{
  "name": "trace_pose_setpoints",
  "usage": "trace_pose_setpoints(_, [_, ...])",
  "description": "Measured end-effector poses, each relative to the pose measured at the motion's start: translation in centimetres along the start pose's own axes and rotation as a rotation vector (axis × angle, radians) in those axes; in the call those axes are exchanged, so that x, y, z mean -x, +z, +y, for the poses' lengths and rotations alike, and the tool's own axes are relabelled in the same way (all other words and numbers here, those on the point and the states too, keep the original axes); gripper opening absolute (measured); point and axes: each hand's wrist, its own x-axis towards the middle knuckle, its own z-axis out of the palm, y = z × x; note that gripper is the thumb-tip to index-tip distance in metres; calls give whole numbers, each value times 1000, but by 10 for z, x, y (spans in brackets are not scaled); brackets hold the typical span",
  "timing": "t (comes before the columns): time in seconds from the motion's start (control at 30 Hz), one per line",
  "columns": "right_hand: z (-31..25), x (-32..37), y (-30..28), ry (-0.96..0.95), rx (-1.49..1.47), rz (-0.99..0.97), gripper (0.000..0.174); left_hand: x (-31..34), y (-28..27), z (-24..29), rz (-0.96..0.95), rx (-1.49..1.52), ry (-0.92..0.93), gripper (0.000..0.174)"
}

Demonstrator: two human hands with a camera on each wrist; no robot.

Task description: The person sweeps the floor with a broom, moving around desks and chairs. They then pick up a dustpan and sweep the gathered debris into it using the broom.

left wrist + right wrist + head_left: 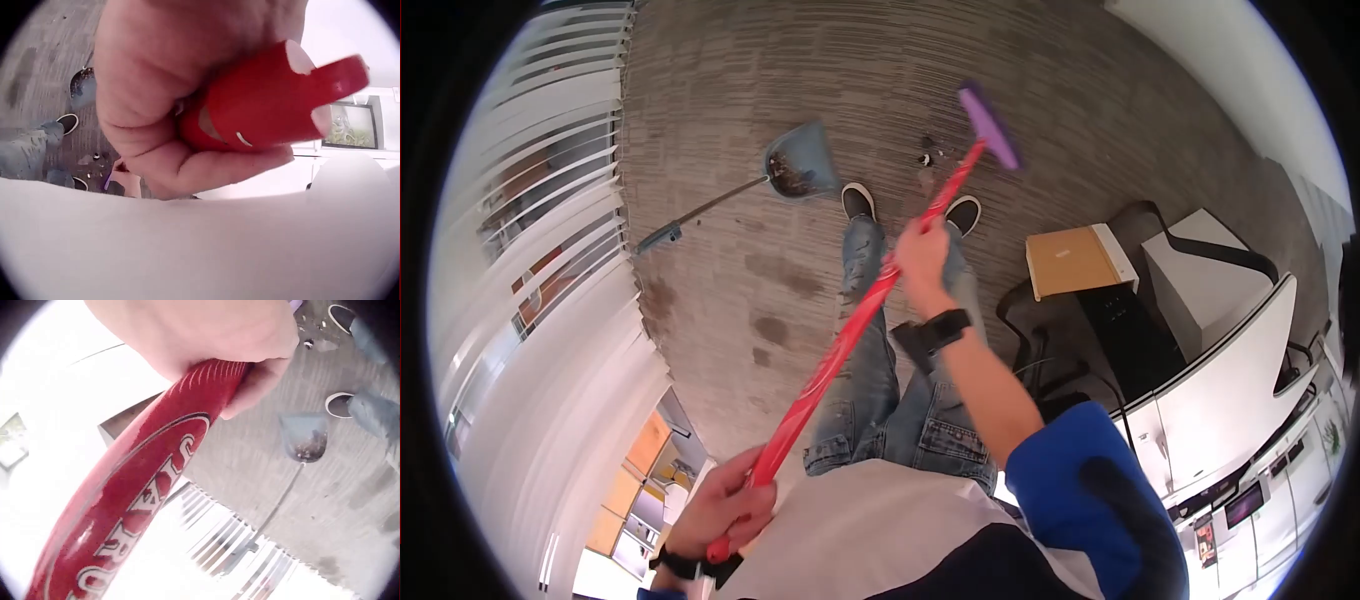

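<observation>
A broom with a red handle (828, 362) slants across the front of the body, its purple head (992, 130) at the floor beyond the shoes. My left hand (722, 507) grips the handle close to its top end; the red end cap (340, 79) sticks out past the fingers in the left wrist view. Farther down, my right hand (923, 262) wraps round the handle. White lettering shows on the red shaft (134, 481) in the right wrist view. Small debris (926, 160) lies on the floor left of the broom head. A grey-blue dustpan (815, 150) holds dark dirt.
The dustpan's long handle (718, 205) lies toward the window blinds (570, 140) on the left. To the right are a cardboard box (1072, 262), a black chair (1040, 370) and a white desk (1230, 370). Dark stains (772, 330) mark the carpet.
</observation>
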Motion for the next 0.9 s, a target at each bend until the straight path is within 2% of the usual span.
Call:
trace_pose_setpoints(0.1, [-11, -62, -24, -137, 156, 155, 17, -56, -10, 17, -180, -48, 47, 43])
trace_pose_setpoints(0.17, [-39, -86, -33, -134, 143, 179, 18, -90, -8, 39, -260, -98, 92, 41])
trace_pose_setpoints(0.2, [-37, -105, -32, -138, 149, 180, 18, -98, -4, 48, -265, -93, 94, 41])
trace_pose_setpoints(0.27, [-21, -137, -26, -14, 45, 114, 18, -107, 0, 61, -285, -96, 85, 38])
trace_pose_setpoints(0.37, [14, -102, 14, 50, 114, -21, 19, -90, -20, 41, -186, -69, 87, 38])
trace_pose_setpoints(0.43, [51, -72, 51, 14, 122, 31, 19, -66, -46, 18, -92, -34, 41, 40])
trace_pose_setpoints(0.47, [92, -76, 72, -113, 262, 100, 23, -51, -55, 6, -42, 6, 34, 40])
trace_pose_setpoints(0.5, [52, -16, 70, -116, 293, 77, 24, -37, -60, -4, 6, 51, 30, 40])
trace_pose_setpoints(0.53, [40, 10, 70, -120, 294, 76, 24, -25, -62, -8, 4, 52, 33, 40])
trace_pose_setpoints(0.6, [30, 36, 74, 116, 104, -43, 22, -1, -64, -10, 18, 125, -10, 42])
trace_pose_setpoints(0.63, [38, 29, 73, 113, 109, -49, 22, 7, -64, -9, -3, 131, -9, 43])
trace_pose_setpoints(0.7, [58, 4, 63, -86, 169, 7, 22, 6, -60, -4, -31, 101, 0, 43])
trace_pose_setpoints(0.73, [47, -3, 54, -88, 167, 20, 22, 3, -58, 0, -64, 58, 6, 43])
trace_pose_setpoints(0.77, [33, -14, 43, -91, 166, 39, 23, -8, -59, 3, -64, 58, 5, 43])
trace_pose_setpoints(0.83, [51, -78, 30, -206, 322, 194, 24, -49, -64, 5, -193, -46, 80, 42])
trace_pose_setpoints(0.87, [44, -86, 20, -209, 332, 196, 24, -62, -59, 12, -201, -39, 79, 42])
trace_pose_setpoints(0.9, [31, -93, 13, -124, 230, 147, 19, -77, -52, 24, -244, -100, 95, 42])
